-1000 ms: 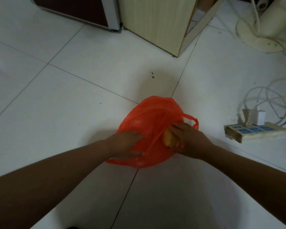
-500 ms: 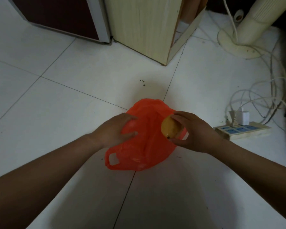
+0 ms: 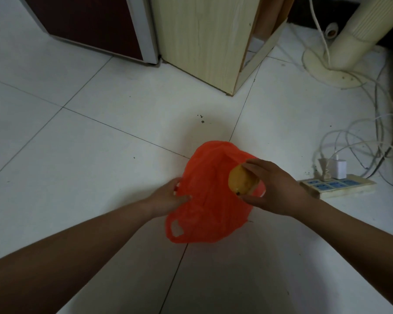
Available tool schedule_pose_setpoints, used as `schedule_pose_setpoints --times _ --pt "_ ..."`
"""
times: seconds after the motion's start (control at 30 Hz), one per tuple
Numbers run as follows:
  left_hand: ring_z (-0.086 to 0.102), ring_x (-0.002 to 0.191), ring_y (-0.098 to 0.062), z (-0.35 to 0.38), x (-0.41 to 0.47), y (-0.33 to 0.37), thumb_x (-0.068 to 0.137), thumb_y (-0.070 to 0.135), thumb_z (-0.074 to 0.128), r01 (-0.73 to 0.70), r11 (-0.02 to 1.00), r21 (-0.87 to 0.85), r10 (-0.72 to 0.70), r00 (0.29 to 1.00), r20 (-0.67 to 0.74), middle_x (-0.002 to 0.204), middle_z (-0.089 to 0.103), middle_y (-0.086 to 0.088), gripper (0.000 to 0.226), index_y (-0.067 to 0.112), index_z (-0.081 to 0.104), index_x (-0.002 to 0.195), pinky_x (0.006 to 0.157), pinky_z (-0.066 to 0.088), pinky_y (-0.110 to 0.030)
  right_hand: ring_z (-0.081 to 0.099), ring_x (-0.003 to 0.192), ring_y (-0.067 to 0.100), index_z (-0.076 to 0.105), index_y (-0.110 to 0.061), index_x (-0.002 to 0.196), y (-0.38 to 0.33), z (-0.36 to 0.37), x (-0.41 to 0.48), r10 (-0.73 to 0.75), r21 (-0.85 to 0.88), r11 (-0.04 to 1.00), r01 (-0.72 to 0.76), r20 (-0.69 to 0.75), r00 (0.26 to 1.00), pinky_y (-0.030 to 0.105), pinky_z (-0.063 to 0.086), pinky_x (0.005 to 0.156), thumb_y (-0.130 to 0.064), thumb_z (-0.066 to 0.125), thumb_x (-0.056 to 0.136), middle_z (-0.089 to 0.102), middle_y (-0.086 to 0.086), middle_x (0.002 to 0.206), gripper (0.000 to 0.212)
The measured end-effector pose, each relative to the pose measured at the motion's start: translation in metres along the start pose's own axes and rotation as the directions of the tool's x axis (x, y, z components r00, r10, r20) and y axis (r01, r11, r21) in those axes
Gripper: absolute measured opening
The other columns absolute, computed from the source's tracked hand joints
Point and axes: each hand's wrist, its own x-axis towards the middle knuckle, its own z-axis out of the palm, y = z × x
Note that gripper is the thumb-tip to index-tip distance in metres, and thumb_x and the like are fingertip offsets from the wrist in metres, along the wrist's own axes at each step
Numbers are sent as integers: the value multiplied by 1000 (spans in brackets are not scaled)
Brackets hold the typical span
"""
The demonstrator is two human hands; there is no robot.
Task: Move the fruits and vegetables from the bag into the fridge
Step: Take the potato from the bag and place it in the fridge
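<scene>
A person's left hand (image 3: 170, 197) pinches the edge of an orange plastic bag (image 3: 210, 200) on the tiled floor (image 3: 89, 155), while the right hand (image 3: 272, 189) grips a yellow fruit (image 3: 242, 181) above it; beyond stand a power strip (image 3: 337, 186) and a dark-red fridge (image 3: 95, 26).

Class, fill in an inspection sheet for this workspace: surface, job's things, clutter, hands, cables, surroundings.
Surface: white tiled floor, a few dark specks.
Job's things: orange bag on the floor; yellow fruit held over it.
Clutter: nothing seen.
Hands: left hand holds the bag's edge; right hand grips the fruit.
Cables: white cables loop by the power strip, charger plugged in.
Surroundings: wooden cabinet, dark red appliance, fan base.
</scene>
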Motion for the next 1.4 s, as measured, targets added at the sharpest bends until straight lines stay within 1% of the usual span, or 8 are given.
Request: schedule_pose_setpoints --times 0.1,0.3,0.53,0.73,0.83,1.0,1.2,1.4 --pt "53 114 -23 7 1 12 85 35 63 22 999 46 -23 999 26 136 45 -7 70 21 26 144 89 44 -27 50 121 29 48 -13 133 1 -12 -6 3 1 1000 -3 23 1000 40 42 98 -60 69 65 50 9 137 84" --pt "50 119 -24 -41 -68 66 87 37 60 2 952 307 -7 1000 15 141 42 -8 69 18 26 144 89 39 -27 48 120 20 46 -16 133 -61 -79 -27 120 164 977 -133 85 989 26 35 95 -53 75 66 51 4 134 81" --pt "56 99 -15 -120 -240 196 87 26 61 109 992 -56 -115 987 -109 127 53 -2 49 20 43 133 65 40 -20 50 116 15 46 -18 132 -172 -253 -79 223 379 893 -243 95 970 31 46 95 -62 64 65 50 -1 133 82" --pt "55 98 -6 -187 -434 361 89 24 58 65 954 -293 -121 977 -176 122 54 6 39 27 48 126 80 45 -25 49 116 9 44 -26 131 -276 -472 -130 258 493 835 -243 39 965 33 51 91 -63 65 67 49 -10 133 77" --pt "56 102 -5 -216 -514 416 89 28 57 25 941 -337 -103 970 -218 121 56 9 33 32 51 121 86 46 -30 51 115 9 42 -31 130 -318 -552 -146 225 528 824 -205 28 974 36 52 88 -68 63 66 49 -12 132 77" --pt "57 103 -3 -249 -611 447 89 24 58 -100 921 -377 -53 926 -373 115 56 16 26 32 54 113 75 43 -14 50 115 8 42 -30 129 -382 -617 -137 28 542 840 -31 15 1000 33 51 90 -64 63 69 48 -10 131 72" --pt "58 101 0 -289 -689 417 88 22 60 -192 877 -440 -86 839 -538 116 58 12 25 40 54 103 74 42 -7 46 117 3 40 -30 132 -469 -638 -99 -188 495 853 166 -6 982 17 43 94 -59 62 66 46 -14 132 75" --pt "57 97 10 -360 -750 362 90 25 57 -247 862 -442 -72 804 -590 117 58 16 22 39 56 107 73 44 -3 46 120 5 43 -26 133 -576 -628 -60 -346 463 818 340 -76 935 30 49 93 -58 66 68 45 -11 136 76"
